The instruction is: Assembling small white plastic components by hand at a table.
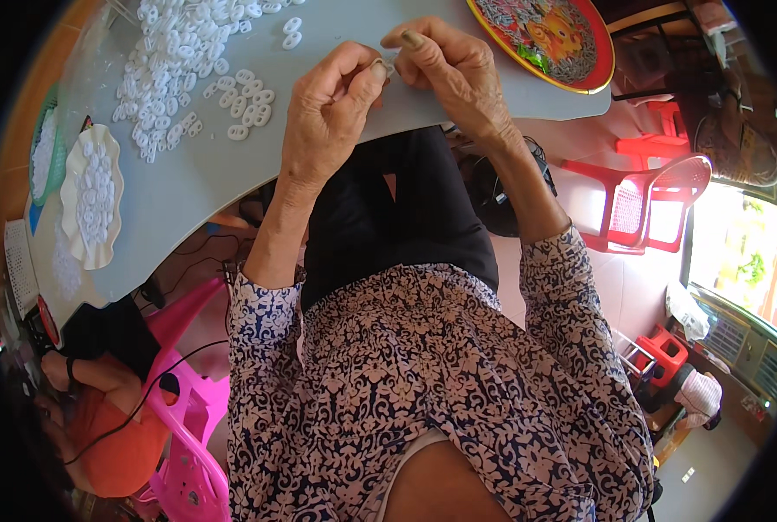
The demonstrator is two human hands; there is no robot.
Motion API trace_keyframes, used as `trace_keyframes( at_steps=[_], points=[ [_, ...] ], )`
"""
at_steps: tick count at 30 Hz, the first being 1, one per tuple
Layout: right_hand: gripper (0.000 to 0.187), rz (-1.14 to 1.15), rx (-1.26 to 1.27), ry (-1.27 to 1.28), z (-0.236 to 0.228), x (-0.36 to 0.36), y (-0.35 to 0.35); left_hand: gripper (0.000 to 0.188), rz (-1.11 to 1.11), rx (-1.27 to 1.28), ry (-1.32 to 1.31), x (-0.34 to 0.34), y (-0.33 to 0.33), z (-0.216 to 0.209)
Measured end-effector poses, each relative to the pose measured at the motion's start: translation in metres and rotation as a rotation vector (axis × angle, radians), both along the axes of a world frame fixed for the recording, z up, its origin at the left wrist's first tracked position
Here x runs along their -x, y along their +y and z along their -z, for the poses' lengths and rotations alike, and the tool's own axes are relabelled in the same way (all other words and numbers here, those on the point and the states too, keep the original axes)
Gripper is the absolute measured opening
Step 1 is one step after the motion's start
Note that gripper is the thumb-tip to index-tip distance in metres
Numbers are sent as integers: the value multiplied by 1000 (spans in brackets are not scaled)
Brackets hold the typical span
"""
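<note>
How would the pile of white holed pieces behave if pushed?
The white pile would likely scatter, as its pieces lie loose and overlapping. They look light, being small and holed. Stray pieces would probably slide rather than roll, lying flat on the grey table.

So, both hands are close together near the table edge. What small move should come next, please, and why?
I would perhaps shift the left hand and right hand slightly farther over the grey table. Their fingers are curled, fingertips nearly meeting; anything small between them is mostly hidden, and a slip near that edge could drop toward the black trousers.
</note>
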State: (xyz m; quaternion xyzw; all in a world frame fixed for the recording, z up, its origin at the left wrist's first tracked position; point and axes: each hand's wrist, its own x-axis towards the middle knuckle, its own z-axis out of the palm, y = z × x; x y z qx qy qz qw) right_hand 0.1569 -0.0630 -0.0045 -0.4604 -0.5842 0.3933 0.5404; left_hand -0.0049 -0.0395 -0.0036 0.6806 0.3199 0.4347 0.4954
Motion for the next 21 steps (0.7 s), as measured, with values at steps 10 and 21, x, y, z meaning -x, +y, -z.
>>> trace_keyframes(
  at_steps=[10, 21],
  points=[
    [18, -66, 9, -1, -1, -4, -4, 14, 38, 72, -2, 2, 0, 2],
    [19, 28, 103, 6, -6, 4, -3, 11, -17, 92, -104, 0, -1, 3]
  ],
)
